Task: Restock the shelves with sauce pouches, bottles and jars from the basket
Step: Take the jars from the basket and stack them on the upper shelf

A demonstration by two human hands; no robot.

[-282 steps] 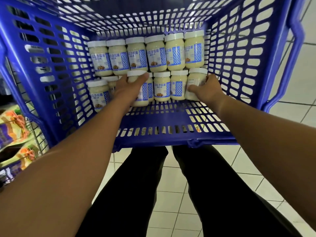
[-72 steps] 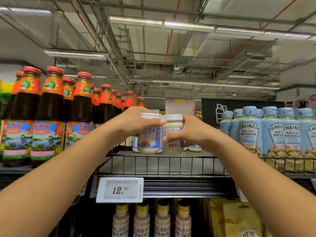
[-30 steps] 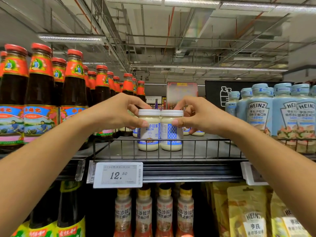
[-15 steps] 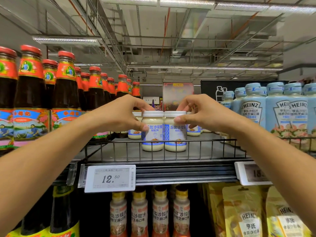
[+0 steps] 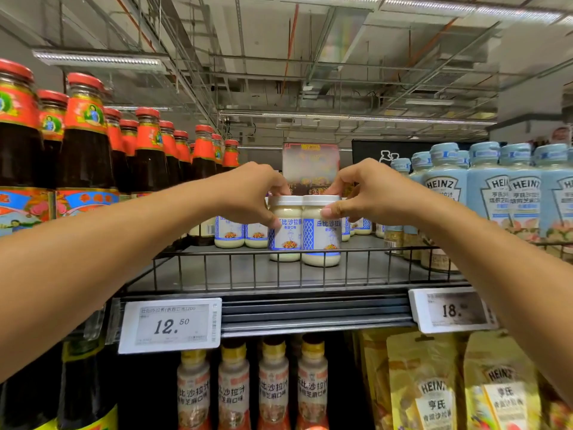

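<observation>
The two white-lidded glass jars of pale sauce (image 5: pixel 290 240), earlier held aloft, are now standing side by side on the grey metal shelf (image 5: pixel 242 268). The left hand (image 5: pixel 248 193) and right hand (image 5: pixel 362 193) are twisting them, bringing the label lettering forward.

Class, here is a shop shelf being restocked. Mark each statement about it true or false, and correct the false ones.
1. The left hand grips the left jar near its white lid, and the right hand grips the right jar the same way. True.
2. The two jars stand far apart on the shelf. False: they stand side by side, touching or nearly so.
3. The price tag at the left of the shelf edge reads 12.50. True.
4. The red-capped bottles stand to the right of the jars. False: they stand to the left; the pale blue Heinz bottles stand to the right.
</observation>
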